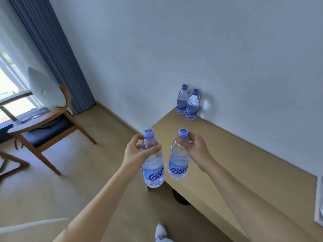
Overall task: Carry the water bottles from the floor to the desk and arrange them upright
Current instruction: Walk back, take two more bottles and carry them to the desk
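Note:
My left hand (135, 151) grips a clear water bottle (153, 169) with a purple cap and blue label, fingers curled round its shoulder. It hangs upright in the air at the desk's left end. My right hand (195, 145) grips a second, matching bottle (178, 163) by the neck, upright above the desk's front left part. Two more bottles, one (182, 100) behind the other (192, 106), stand upright side by side at the desk's (227, 154) far left corner against the wall.
A wooden chair (50, 123) with a dark seat and a pale cushion stands on the floor at the left, in front of a blue curtain (52, 49). A white tray edge (319, 203) shows at the desk's right. My shoe (161, 233) is below.

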